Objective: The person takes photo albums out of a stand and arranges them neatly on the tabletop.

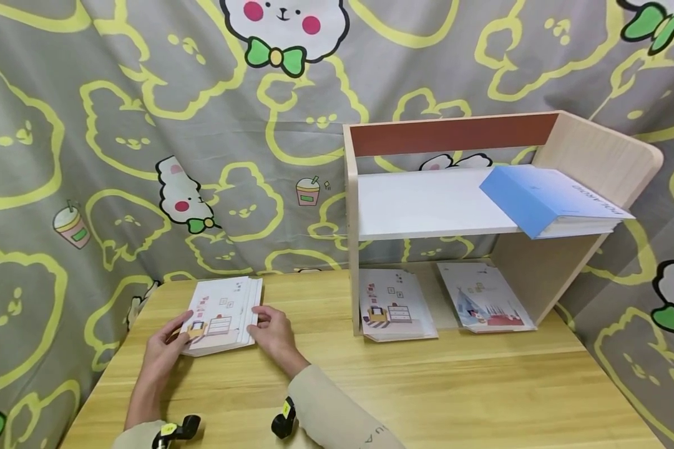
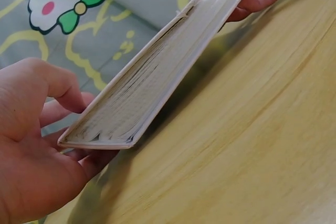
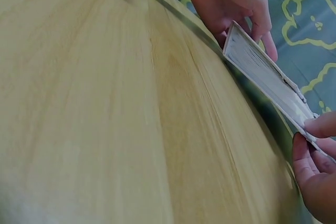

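A white photo album (image 1: pixel 219 312) with a drawn yellow armchair and dresser on its cover is at the left of the wooden table. My left hand (image 1: pixel 165 343) grips its left edge, thumb on the cover and fingers underneath. At the opposite edge my right hand (image 1: pixel 273 332) pinches the loose cover and page edges between thumb and fingers. In the left wrist view the page side of the album (image 2: pixel 142 82) faces the camera, with a shadow on the table below it. The right wrist view shows both hands at the album's (image 3: pixel 262 72) two ends.
A wooden shelf unit (image 1: pixel 352 249) stands at the right. A blue binder-like album (image 1: pixel 561 199) lies on its upper white board. Below lie an armchair-print album (image 1: pixel 393 299) and a tent-print album (image 1: pixel 477 293). A patterned grey curtain (image 1: pixel 314 93) hangs behind the table (image 1: pixel 427 386).
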A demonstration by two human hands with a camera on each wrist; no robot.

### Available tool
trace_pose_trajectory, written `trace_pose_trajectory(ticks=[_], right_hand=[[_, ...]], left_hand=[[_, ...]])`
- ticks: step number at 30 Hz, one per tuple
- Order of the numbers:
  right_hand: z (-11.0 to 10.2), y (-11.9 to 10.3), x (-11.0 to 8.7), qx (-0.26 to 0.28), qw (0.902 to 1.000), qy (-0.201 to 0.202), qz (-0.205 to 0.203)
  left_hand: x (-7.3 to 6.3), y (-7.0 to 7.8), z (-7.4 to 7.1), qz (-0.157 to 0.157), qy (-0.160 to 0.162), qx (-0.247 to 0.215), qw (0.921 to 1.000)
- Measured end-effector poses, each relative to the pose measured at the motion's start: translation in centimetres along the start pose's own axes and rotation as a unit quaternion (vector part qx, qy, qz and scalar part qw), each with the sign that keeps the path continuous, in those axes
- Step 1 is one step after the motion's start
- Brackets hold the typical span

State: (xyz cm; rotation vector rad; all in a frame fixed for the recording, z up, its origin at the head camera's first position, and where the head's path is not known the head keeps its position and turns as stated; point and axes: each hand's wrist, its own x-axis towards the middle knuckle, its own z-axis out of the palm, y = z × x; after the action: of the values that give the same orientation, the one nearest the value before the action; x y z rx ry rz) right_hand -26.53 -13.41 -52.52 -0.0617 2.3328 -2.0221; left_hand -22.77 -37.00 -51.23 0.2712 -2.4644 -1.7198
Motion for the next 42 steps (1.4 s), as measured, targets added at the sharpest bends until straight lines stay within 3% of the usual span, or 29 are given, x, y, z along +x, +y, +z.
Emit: trace_pose_trajectory(ticks=[12,21,33,42], right_hand=[[0.12,0.18,0.26,-0.03,0.9995,0.008,0.003],[0.24,0.28,0.13,-0.058,0.9982,0.013,-0.01],[0.16,0.53,0.15,-0.136,0.9829,0.036,-0.119],[0.14,0.43,0.02,-0.157,0.979,0.045,-0.122]], left_hand=[[0.13,-0.43,-0.29,-0.026,-0.017,0.018,0.9994],[0.01,-0.48,-0.31,-0.018,-0.006,0.012,0.9998],[-0.18,-0.14,-0.14,-0.044,-0.009,0.023,0.9987],[0.37,-0.26,0.12,-0.034,0.004,0.026,0.9991]])
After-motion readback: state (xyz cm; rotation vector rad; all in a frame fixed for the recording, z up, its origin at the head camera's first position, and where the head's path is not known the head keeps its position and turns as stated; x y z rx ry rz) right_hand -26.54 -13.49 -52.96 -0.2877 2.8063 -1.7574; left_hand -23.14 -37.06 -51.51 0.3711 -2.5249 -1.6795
